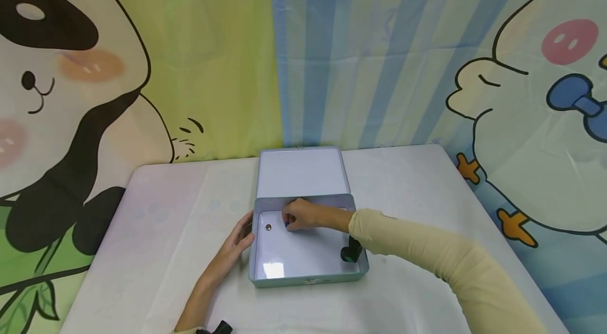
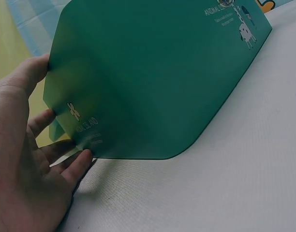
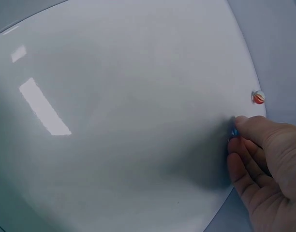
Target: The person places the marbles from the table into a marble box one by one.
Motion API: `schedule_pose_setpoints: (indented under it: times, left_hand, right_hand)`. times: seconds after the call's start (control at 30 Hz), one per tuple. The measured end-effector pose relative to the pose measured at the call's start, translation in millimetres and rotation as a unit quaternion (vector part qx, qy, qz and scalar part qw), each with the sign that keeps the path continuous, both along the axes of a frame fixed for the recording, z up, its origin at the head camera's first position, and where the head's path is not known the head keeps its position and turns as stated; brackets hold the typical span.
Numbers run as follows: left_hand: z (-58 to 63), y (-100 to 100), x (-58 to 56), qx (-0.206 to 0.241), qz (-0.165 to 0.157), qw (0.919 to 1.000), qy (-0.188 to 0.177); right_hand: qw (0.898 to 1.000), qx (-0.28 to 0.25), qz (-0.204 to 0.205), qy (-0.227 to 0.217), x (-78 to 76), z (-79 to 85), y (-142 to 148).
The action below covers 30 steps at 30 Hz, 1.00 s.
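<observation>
A hinged green tin box (image 1: 308, 282) with a pale interior lies on the table, its lid (image 1: 303, 172) tipped back. My right hand (image 1: 300, 215) reaches inside and pinches a small blue glassy marble (image 3: 234, 130) between thumb and fingertips, low over the box floor; most of it is hidden. Left of that hand, a red-and-white marble (image 3: 258, 97) lies on the floor of the box. My left hand (image 1: 235, 242) touches the box's left side. In the left wrist view its fingers spread against the end of the green wall (image 2: 148, 87), which bears a giraffe print.
The white-covered table (image 1: 180, 228) extends around the box. Behind it hang printed curtains (image 1: 227, 60) with a panda and a white bird. Black wrist straps show on both arms; the right one (image 1: 351, 251) hangs over the box's right part.
</observation>
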<state>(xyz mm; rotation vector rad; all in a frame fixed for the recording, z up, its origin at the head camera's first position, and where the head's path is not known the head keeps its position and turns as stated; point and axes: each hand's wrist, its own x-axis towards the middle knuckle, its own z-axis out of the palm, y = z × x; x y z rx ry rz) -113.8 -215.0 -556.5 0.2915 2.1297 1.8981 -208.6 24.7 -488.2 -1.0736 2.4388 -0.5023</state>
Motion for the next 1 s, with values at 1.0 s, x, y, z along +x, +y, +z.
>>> schedule_pose_setpoints:
  times: [1.0]
  left_hand:
    - [4.2, 2.3, 1.4, -0.007, 0.008, 0.9999, -0.002]
  right_hand:
    - [0.997, -0.046, 0.054, 0.02, 20.4, 62.1, 75.6]
